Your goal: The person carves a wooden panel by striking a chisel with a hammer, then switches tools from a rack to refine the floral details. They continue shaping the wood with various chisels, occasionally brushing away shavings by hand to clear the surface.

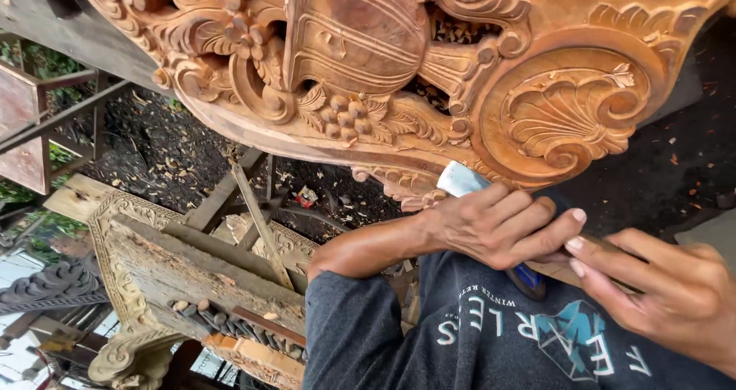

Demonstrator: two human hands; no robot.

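- Gripping a flat steel chisel with a pale, wide blade (460, 179), the left hand (498, 225) wraps its fingers (537, 240) narrowly around the tool's shaft, just behind the blade.
- The chisel's long axis runs on a slant from lower right to upper left; the blade end points up and left, its edge touching the lower rim of the ornate carved panel of reddish-brown wood (429, 76), just beside a shell-shaped scroll (571, 114).
- A dark blue part (527, 279) shows under the left hand; whether it belongs to the handle I cannot tell.
- The right hand (659, 290) sits at the rear end of the tool, fingers curled close to the left hand's thumb; what it holds is hidden. So the left hand is nearer the blade, the right behind it.
- Below the hands lies the person's dark grey printed shirt (460, 336).
- Farther left stands a weathered carved wooden frame (192, 275), with wood chips scattered over the dark ground (169, 156).
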